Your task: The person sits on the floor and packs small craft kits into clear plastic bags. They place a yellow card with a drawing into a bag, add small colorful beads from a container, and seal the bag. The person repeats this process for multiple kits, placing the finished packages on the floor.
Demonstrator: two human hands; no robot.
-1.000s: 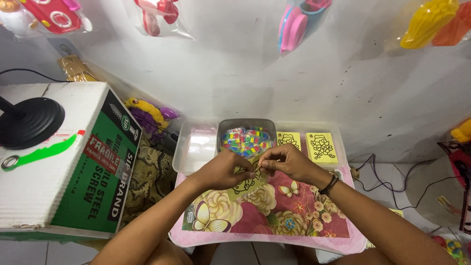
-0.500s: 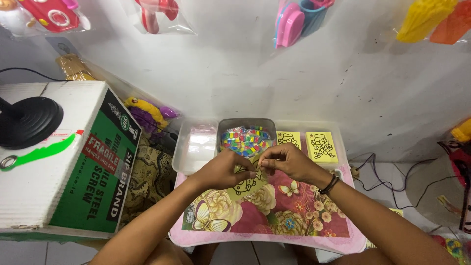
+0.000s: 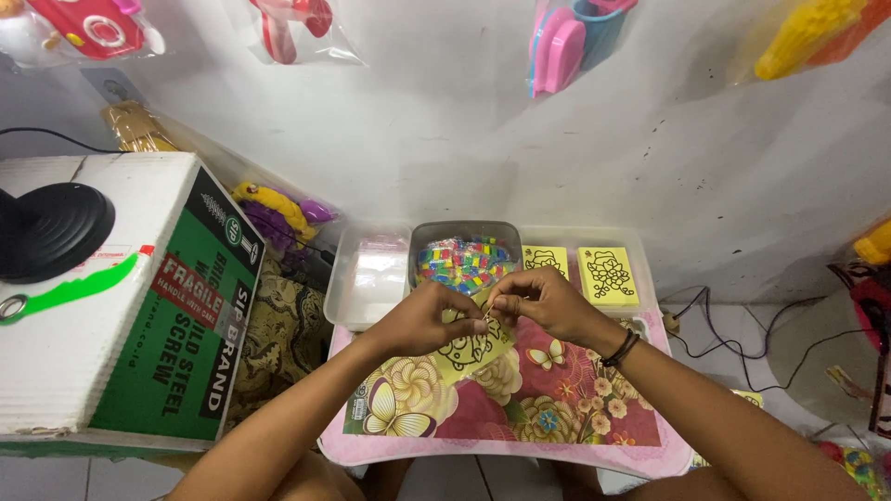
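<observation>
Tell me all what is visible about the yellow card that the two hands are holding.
The yellow card is a thin sheet, apparently paper, printed with a black outline cartoon drawing. It lies tilted over the floral cloth of the small pink table, just in front of the grey tub of coloured pieces. The left hand covers its upper left part, and the right hand pinches near its top edge; what the fingertips hold there is too small to tell. Its lower corner lies free on the cloth.

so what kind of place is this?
Probably a small toy stall or home packing corner: bagged plastic toys hang on the wall, and both hands work a yellow picture card over a floral lap table beside a tub of coloured packets.
</observation>
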